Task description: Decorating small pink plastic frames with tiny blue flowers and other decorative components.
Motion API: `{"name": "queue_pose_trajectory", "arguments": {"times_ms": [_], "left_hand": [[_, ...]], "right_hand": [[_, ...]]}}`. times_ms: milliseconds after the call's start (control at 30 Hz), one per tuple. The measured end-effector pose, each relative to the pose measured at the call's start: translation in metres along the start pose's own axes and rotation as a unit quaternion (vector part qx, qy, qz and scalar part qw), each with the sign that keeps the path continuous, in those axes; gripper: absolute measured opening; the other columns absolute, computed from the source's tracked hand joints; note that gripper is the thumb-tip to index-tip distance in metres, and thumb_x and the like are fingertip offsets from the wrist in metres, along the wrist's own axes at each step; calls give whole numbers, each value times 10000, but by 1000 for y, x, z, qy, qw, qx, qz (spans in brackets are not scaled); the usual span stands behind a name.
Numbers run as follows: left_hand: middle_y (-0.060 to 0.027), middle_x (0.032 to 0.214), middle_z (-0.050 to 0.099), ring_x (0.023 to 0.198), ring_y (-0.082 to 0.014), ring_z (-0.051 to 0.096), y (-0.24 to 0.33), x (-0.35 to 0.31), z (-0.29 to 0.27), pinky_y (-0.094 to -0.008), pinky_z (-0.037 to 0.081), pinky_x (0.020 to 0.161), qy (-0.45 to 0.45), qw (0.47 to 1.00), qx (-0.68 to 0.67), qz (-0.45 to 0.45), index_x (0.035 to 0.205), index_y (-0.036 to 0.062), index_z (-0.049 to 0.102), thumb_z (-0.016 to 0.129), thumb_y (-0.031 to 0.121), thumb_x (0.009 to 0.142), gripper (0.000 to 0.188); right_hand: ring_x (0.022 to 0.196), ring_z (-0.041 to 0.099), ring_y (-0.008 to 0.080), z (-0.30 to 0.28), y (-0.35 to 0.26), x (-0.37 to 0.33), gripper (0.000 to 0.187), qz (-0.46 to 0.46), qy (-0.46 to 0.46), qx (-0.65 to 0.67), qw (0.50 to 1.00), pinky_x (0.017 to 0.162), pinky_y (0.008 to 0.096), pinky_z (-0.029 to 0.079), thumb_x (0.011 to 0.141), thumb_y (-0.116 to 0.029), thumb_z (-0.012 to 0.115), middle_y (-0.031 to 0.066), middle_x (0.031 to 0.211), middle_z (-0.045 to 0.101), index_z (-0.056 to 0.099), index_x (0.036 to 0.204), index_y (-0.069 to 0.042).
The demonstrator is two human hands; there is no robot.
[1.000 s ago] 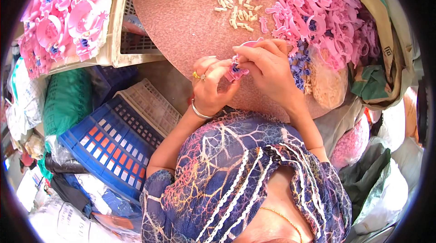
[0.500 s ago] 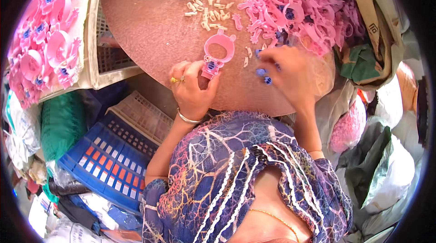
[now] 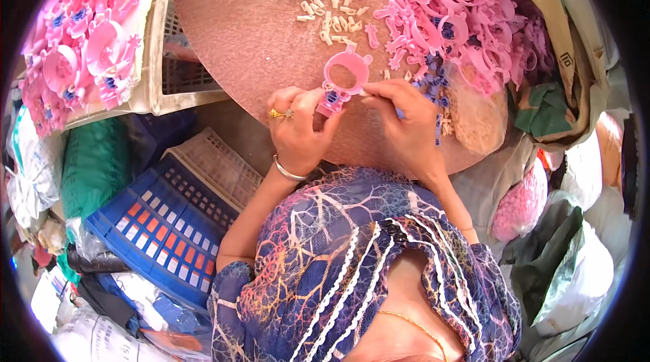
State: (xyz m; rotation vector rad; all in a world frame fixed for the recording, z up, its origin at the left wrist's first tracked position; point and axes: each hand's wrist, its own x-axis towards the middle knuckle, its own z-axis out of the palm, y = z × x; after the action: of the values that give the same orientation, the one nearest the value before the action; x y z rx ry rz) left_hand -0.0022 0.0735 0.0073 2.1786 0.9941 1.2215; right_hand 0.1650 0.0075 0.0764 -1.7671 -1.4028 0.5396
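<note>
My left hand (image 3: 298, 128) is closed around the lower end of a pink plastic ring piece (image 3: 347, 57), which has small ears on its rim and a small blue part set in its stem. From the other side my right hand (image 3: 409, 125) meets it, thumb and fingertips pinched at the ring's lower right edge. What the fingertips hold is too small to name; a bit of blue (image 3: 399, 113) shows beneath the fingers. Small blue pieces (image 3: 433, 81) lie just beyond the right hand, with cream-coloured bits (image 3: 445, 125) beside them.
A large heap of pink plastic parts (image 3: 467, 16) covers the far right of the round brown board (image 3: 230, 30). Cream clips (image 3: 342, 23) lie at the top middle. Left stands a tray of pink pieces (image 3: 105, 47); below it is a blue basket (image 3: 159, 226). Bags (image 3: 575, 260) stand right.
My right hand has come left from the blue pieces to the pink ring piece, its fingers now pinched against the rim. My left hand still holds the piece. The whole view has shifted slightly.
</note>
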Motion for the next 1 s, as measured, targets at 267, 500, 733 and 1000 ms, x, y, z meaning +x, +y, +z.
{"name": "queue_pose_trajectory", "arguments": {"times_ms": [267,500,733,1000], "left_hand": [[-79,957,622,921,-275,601,-1,3,-1,-397,459,828,10,998,0,63,1119,80,610,902,105,629,570],[-85,989,639,923,-276,608,-4,1,0,-403,468,830,24,997,-32,72,1128,70,600,899,96,629,582],[-53,1010,645,928,-257,601,-3,1,-2,-439,452,851,23,998,-50,39,1117,82,611,846,111,631,540],[-70,995,634,924,-271,602,-2,1,-2,-419,460,842,19,998,-40,41,1112,82,612,878,119,629,553]], "right_hand": [[835,611,232,6,-2,13,211,-144,-27,-166,975,738,373,435,755,-159,778,46,866,644,728,950,-98],[878,568,198,13,7,10,355,-154,-12,-206,966,807,377,381,723,-237,803,-20,900,628,727,1058,-147],[972,561,191,11,14,5,640,-146,3,-181,972,883,368,352,702,-257,831,-36,1019,711,630,1302,-162],[899,590,182,10,8,6,522,-161,7,-172,972,863,355,359,726,-176,825,-48,936,724,681,1228,-165]]}}
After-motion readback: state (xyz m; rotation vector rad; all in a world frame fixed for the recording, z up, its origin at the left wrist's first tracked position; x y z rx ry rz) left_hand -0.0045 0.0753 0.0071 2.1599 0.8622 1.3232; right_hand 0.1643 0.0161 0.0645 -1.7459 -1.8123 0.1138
